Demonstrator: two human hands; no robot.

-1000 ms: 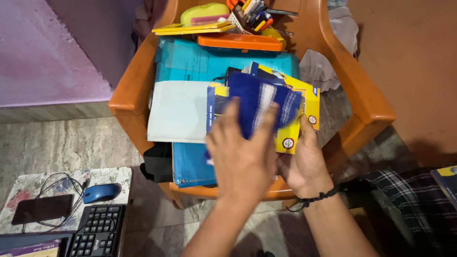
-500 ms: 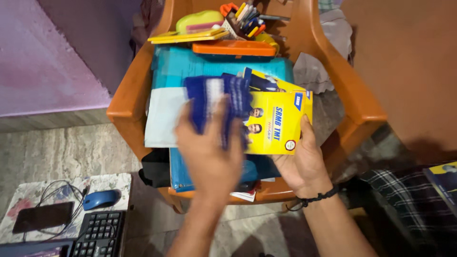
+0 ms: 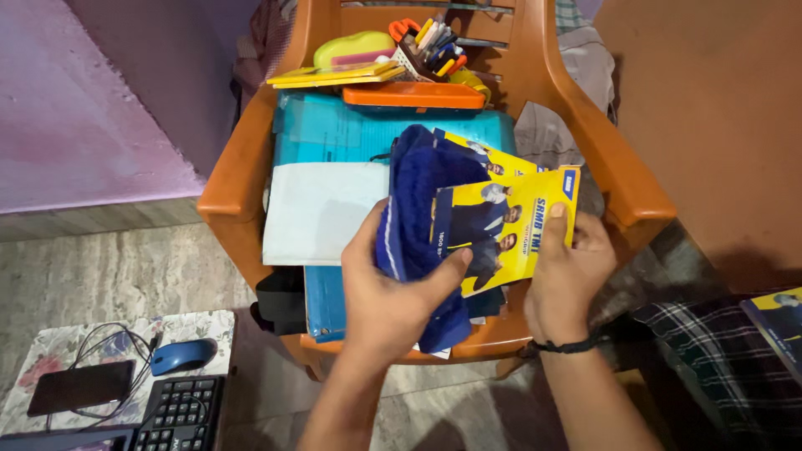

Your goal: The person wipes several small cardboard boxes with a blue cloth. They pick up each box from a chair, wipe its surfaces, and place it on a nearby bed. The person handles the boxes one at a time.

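Fingers of the left hand are curling around a dark blue cloth, the thumb pressing across its front and the other fingers wrapping behind its left edge. That cloth is bunching into a long fold whose long axis is running nearly upright in the head view, its rounded top pointing toward the chair back and its lower end hanging down past the palm toward the seat's front edge. Fingers of the right hand are pinching the right edge of a yellow and blue booklet, thumb on the cover, the rest hidden behind it. The booklet is lying tilted, its long axis slanting up to the right, its left part touching the cloth and partly tucking under it.

Both things are being held just above the seat of an orange plastic chair. Beneath them a teal folder and a pale sheet are lying flat on the seat. Farther back an orange pencil box, a yellow book and a holder of pens are sitting against the chair back. At the lower left, well apart, a blue mouse, a black keyboard and a dark phone are resting on a table.
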